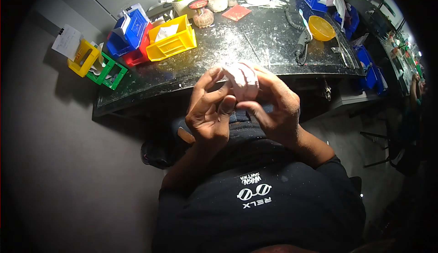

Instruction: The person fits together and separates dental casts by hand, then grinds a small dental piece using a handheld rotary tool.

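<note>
A pale, dusty piece that looks like a plaster dental cast is held up in front of the bench's near edge, under bright light. My left hand grips it from the left, with fingers bent and thumb near its lower edge. On the other side, my right hand wraps its fingers round the back, its thumb beneath. White powder shows on my fingers. Glare and the fingers hide much of the cast's shape.
The dark, powder-covered bench carries yellow, blue and red bins at left. A round red-topped container and red square lie behind. At right are a corded handpiece and an amber bowl.
</note>
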Action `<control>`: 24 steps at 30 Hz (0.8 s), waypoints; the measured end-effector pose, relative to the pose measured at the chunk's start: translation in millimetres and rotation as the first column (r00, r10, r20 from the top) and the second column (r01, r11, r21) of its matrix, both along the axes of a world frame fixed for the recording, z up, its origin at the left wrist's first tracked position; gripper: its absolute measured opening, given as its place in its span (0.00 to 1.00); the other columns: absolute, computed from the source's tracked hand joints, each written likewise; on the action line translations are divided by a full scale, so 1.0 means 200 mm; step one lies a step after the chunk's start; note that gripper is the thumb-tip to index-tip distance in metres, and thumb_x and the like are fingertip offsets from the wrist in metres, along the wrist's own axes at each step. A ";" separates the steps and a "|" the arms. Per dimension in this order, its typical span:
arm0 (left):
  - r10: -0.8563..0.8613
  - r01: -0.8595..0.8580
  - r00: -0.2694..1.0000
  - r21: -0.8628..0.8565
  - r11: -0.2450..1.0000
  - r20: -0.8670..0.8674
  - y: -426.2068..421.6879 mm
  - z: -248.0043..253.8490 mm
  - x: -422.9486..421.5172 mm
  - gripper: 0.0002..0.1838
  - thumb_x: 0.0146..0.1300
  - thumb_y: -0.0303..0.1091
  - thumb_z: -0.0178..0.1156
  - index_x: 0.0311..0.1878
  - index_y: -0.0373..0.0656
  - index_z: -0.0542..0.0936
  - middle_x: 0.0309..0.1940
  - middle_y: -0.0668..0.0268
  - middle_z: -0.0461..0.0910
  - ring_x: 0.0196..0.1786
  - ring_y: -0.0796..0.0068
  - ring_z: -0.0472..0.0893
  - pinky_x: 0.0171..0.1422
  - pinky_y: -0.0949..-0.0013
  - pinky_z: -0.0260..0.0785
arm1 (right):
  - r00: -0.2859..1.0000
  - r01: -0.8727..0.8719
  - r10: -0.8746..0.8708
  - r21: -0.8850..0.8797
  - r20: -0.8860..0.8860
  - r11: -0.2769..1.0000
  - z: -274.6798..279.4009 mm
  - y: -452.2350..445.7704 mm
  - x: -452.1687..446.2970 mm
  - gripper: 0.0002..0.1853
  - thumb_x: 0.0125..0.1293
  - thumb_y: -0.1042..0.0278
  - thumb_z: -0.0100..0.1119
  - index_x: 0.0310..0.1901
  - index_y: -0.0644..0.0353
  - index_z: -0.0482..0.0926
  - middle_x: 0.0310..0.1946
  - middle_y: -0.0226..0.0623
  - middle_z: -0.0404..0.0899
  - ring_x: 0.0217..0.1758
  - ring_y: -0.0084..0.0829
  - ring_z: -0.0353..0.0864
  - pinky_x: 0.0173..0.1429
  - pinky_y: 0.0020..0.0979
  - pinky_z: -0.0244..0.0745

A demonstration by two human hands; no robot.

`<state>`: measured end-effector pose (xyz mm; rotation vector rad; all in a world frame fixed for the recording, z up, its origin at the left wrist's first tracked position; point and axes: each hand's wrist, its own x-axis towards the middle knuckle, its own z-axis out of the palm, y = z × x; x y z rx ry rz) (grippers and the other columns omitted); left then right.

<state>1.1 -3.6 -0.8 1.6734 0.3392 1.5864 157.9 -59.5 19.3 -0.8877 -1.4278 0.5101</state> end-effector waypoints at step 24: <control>-0.184 0.176 0.983 -0.250 0.952 -0.006 0.00 0.03 -0.05 0.37 0.66 0.38 0.71 0.72 0.26 0.69 0.66 0.50 0.74 0.67 0.63 0.76 0.70 0.65 0.69 | 0.917 -0.375 0.369 -0.008 -0.153 0.927 -0.06 0.06 0.09 0.22 0.64 0.79 0.70 0.56 0.70 0.70 0.69 0.60 0.69 0.75 0.43 0.69 0.77 0.43 0.65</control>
